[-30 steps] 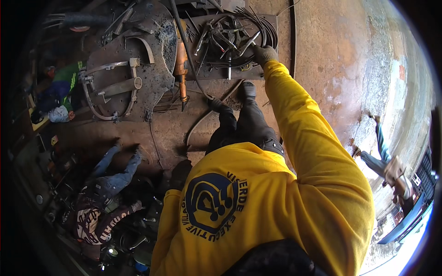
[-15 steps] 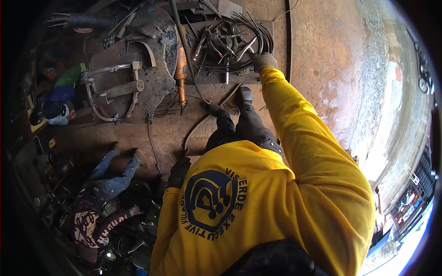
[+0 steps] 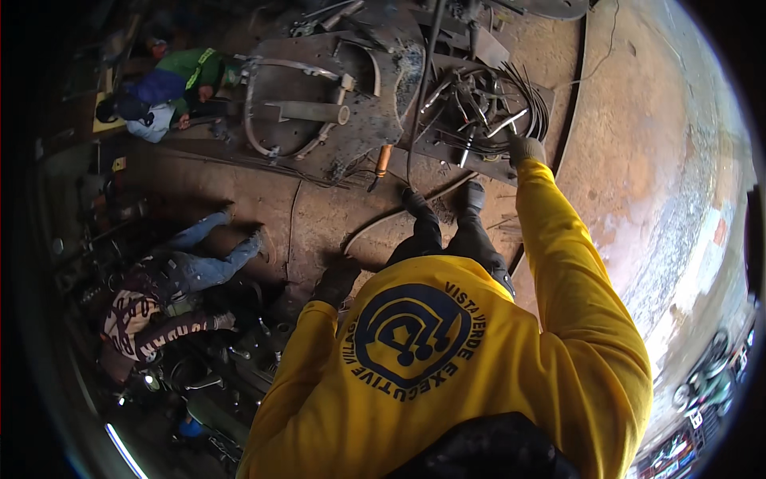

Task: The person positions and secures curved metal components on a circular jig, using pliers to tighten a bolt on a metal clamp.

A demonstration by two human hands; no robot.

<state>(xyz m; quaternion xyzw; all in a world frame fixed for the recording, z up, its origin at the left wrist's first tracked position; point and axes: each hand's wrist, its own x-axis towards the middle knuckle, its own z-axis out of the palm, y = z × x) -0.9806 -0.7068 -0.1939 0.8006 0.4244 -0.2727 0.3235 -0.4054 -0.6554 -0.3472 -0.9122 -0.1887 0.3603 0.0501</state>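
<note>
My right hand, in a pale work glove, is at the edge of a coil of thin dark rods or wire. Its fingers look curled, but what they hold, if anything, is hidden. Beside it lies a heap of metal tools with silver handles, some shaped like clamps, on a dark metal plate. My left hand, in a dark glove, hangs low beside my left hip, away from the plate. Its fingers are too dark to make out.
Left of the plate stands a steel table with a curved metal frame and a pipe. An orange tool is at its near edge. Hoses cross the floor. Two people are at the left.
The view has swung, so the table and plate now appear farther right. My right hand stays by the coil. More of my left hand and of the person in green shows.
</note>
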